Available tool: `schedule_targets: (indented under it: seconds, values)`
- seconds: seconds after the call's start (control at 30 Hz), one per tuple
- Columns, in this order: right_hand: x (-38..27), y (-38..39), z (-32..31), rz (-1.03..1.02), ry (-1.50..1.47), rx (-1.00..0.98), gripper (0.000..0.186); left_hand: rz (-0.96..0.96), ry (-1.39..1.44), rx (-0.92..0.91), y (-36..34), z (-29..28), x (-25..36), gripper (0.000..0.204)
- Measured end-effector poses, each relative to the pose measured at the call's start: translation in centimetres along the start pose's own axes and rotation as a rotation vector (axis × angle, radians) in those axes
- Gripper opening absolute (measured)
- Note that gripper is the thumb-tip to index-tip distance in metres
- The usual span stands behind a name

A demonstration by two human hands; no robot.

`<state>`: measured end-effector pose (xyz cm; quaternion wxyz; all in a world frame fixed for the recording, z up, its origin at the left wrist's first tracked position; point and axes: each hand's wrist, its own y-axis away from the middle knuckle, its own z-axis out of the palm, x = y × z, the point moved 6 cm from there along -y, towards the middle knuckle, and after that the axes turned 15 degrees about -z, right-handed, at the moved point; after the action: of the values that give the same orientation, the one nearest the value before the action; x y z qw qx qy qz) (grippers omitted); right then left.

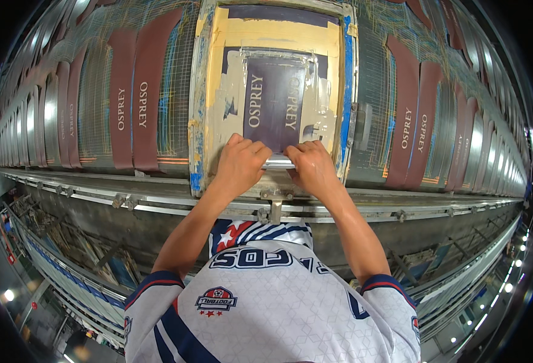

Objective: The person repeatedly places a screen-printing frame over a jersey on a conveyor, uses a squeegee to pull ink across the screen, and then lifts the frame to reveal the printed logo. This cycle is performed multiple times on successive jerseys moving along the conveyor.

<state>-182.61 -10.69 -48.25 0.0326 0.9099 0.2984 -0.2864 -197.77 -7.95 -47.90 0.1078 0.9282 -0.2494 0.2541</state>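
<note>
Stretching away to both sides of us, a long, flat table (97,115) shows a smooth dark top crossed by fine yellow and blue lines. Along its near edge runs a straight metal rail (157,202). Before us sits a boxy, worn frame (199,103), patched with blue and yellow tape and smeared with pale paste. Left and right of it lie flat, matte maroon strips (148,60), curved at the ends and marked with pale lettering. Inside the frame is a smooth, dark, oblong panel (275,78), glossy in places. At the panel's near end lies a slim, shiny metal bar (278,163).

Our bare forearms angle inward, elbows wide. Our left hand (241,162) and right hand (312,166) are closed on the bar, one toward each end, knuckles up, fingers curled over and wrists nearly straight.
</note>
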Motion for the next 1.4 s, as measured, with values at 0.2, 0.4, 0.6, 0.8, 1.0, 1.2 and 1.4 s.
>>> schedule_targets:
  seconds: [0.2, 0.4, 0.6, 0.8, 1.0, 1.2, 1.4]
  values:
    - [0.6, -0.2, -0.2, 0.048, -0.011, -0.084, 0.023, -0.004, -0.046, -0.081, -1.0, 0.1, -0.4, 0.030]
    - [9.7, -9.1, -4.4, 0.068, 0.032, -0.056, 0.023, 0.005, -0.086, 0.007, -13.3, -2.8, -3.9, 0.017]
    - [15.8, -15.4, -7.1, 0.181, -0.002, -0.198, 0.024, -0.081, -0.110, -0.054, -22.0, -4.5, -6.0, 0.026]
    - [16.4, -15.5, -6.3, 0.152, -0.017, -0.154, 0.022, -0.124, -0.087, -0.073, -22.3, -3.7, -6.6, 0.026]
    - [12.1, -11.5, -4.5, 0.096, -0.018, -0.074, 0.019, -0.077, 0.029, -0.021, -16.7, -2.8, -5.4, 0.021]
    - [1.8, -0.7, 0.2, 0.091, -0.068, -0.110, 0.029, 0.028, -0.018, 0.003, -1.1, 0.3, -0.8, 0.028]
    - [5.4, 0.8, -7.3, 0.301, 0.031, 0.413, 0.035, 0.003, -0.078, 0.030, 0.9, -0.2, -0.2, 0.029]
